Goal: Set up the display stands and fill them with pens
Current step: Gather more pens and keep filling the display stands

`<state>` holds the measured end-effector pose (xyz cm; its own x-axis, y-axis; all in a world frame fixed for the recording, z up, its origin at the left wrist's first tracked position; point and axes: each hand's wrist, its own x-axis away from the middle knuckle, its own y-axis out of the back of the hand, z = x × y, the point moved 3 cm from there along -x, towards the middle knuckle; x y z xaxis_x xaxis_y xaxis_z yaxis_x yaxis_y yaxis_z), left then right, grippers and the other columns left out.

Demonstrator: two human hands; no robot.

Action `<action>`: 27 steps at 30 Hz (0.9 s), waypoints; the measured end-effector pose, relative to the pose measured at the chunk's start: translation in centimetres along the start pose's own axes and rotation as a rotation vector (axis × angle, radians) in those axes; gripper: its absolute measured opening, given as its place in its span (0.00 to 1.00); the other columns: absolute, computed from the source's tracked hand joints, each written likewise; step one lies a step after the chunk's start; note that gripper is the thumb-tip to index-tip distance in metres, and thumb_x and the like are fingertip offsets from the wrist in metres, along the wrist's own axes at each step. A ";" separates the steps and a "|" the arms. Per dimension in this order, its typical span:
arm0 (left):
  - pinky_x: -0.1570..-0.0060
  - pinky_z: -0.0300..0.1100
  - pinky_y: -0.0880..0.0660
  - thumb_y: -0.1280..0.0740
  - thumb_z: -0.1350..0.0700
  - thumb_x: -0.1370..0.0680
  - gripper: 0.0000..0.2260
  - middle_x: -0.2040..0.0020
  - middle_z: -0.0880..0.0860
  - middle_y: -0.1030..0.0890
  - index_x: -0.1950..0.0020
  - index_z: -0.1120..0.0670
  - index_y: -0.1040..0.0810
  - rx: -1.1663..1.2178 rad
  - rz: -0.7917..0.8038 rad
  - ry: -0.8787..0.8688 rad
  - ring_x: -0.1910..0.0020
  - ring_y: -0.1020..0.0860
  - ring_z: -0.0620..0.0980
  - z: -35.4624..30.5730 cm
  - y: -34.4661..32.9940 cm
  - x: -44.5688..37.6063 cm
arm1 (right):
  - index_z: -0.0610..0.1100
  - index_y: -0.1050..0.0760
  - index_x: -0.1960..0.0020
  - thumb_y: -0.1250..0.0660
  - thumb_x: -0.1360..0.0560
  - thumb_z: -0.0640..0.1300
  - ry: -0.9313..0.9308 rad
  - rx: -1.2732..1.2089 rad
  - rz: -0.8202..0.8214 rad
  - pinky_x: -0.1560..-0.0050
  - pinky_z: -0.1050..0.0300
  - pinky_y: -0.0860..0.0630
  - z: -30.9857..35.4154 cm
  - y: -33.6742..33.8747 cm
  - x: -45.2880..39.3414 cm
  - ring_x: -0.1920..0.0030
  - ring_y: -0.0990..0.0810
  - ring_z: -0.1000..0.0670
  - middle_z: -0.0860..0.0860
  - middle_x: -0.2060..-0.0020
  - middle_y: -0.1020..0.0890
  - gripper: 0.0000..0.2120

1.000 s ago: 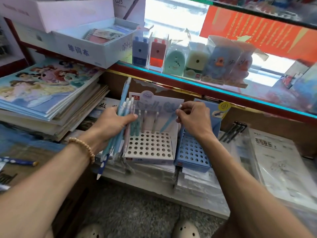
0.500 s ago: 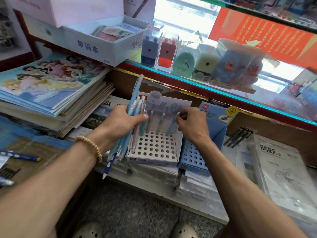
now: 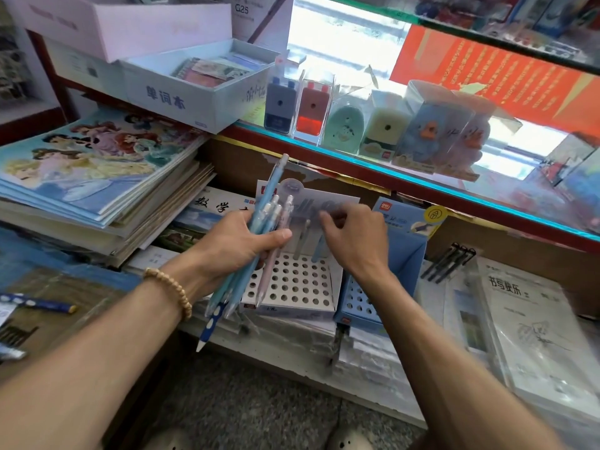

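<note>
A white display stand [image 3: 293,287] with a perforated base and a printed back card sits on the low shelf. A blue stand [image 3: 357,302] is right beside it on the right. My left hand [image 3: 232,250] grips a bundle of pastel pens [image 3: 267,207] at the white stand's left edge, their tips pointing down. My right hand [image 3: 357,241] hovers over the white stand's back row, blurred. Its fingers are curled at the top of a light blue pen [image 3: 318,253] that stands in a hole. Two other pens [image 3: 304,237] stand in the back row.
Stacked colouring books [image 3: 97,170] lie to the left, under a white box [image 3: 194,95]. Pencil sharpeners [image 3: 373,125] line the glass counter above. Black pens [image 3: 448,261] and wrapped workbooks [image 3: 526,319] lie to the right. A blue dotted pen [image 3: 35,303] rests far left.
My right hand has brought the light blue pen from a tilt down into a back-row hole and shifted a little left. My left hand still holds the bundle.
</note>
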<state>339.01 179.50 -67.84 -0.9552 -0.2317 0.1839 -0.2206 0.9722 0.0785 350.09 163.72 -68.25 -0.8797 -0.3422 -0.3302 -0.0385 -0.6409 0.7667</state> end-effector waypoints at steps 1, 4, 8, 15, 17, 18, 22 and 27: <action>0.58 0.40 0.23 0.29 0.56 0.24 0.09 0.56 0.53 0.19 0.46 0.58 0.21 -0.008 0.006 0.000 0.60 0.19 0.44 -0.1 0.0 0.0 | 0.46 0.17 0.53 0.33 0.21 0.51 0.016 -0.139 0.015 0.60 0.53 0.18 0.9 0.6 0.1 0.62 0.18 0.55 0.52 0.61 0.15 0.10; 0.59 0.40 0.21 0.29 0.57 0.24 0.08 0.54 0.55 0.17 0.46 0.56 0.21 -0.001 0.032 0.010 0.58 0.17 0.48 -0.1 -0.4 0.2 | 0.43 0.18 0.52 0.31 0.22 0.48 -0.064 -0.534 0.311 0.66 0.62 0.23 2.9 1.4 0.7 0.66 0.20 0.56 0.48 0.60 0.16 0.09; 0.58 0.42 0.20 0.29 0.57 0.25 0.08 0.50 0.59 0.17 0.47 0.55 0.20 -0.012 0.050 0.011 0.53 0.17 0.53 -0.2 -0.6 0.3 | 0.39 0.18 0.49 0.29 0.24 0.40 -0.151 -0.739 0.494 0.63 0.62 0.22 3.1 1.2 0.9 0.64 0.20 0.53 0.45 0.58 0.16 0.06; 0.62 0.40 0.28 0.30 0.55 0.22 0.04 0.65 0.50 0.25 0.53 0.55 0.22 -0.022 -0.179 -0.001 0.65 0.27 0.46 0.1 2.5 0.0 | 0.41 0.20 0.52 0.30 0.23 0.38 -0.262 -0.757 0.246 0.63 0.63 0.20 1.9 2.9 -0.5 0.64 0.18 0.53 0.44 0.58 0.16 0.01; 0.60 0.43 0.28 0.29 0.54 0.23 0.05 0.64 0.52 0.26 0.53 0.54 0.21 -0.013 -0.200 0.002 0.64 0.28 0.48 0.3 3.1 0.1 | 0.44 0.20 0.55 0.30 0.23 0.38 -0.238 -0.637 0.168 0.64 0.63 0.20 1.3 2.5 -0.5 0.65 0.18 0.55 0.46 0.61 0.16 0.03; 0.59 0.44 0.27 0.29 0.53 0.23 0.05 0.63 0.52 0.26 0.53 0.54 0.21 -0.010 -0.206 0.003 0.63 0.28 0.48 0.4 3.4 0.1 | 0.46 0.20 0.56 0.30 0.23 0.38 -0.223 -0.577 0.135 0.64 0.62 0.20 1.1 2.1 -0.5 0.65 0.18 0.54 0.48 0.62 0.16 0.05; 0.56 0.46 0.27 0.28 0.52 0.24 0.07 0.63 0.51 0.26 0.53 0.54 0.21 -0.019 -0.202 0.000 0.62 0.27 0.49 0.5 4.1 0.4 | 0.53 0.21 0.60 0.30 0.23 0.40 -0.133 -0.380 0.054 0.57 0.55 0.17 0.8 0.1 -0.8 0.60 0.17 0.53 0.54 0.63 0.17 0.10; 0.62 0.41 0.28 0.29 0.53 0.23 0.06 0.63 0.51 0.26 0.50 0.55 0.22 -0.005 -0.207 0.000 0.65 0.28 0.46 0.5 4.8 0.9 | 0.45 0.17 0.51 0.31 0.22 0.40 -0.092 -0.304 0.075 0.52 0.56 0.18 1.0 -1.9 -0.8 0.56 0.18 0.55 0.52 0.57 0.17 0.04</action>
<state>337.00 183.96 -67.78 -0.8898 -0.4262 0.1634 -0.4109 0.9038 0.1195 350.39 165.88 -68.85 -0.9145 -0.3414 -0.2170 0.1593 -0.7970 0.5827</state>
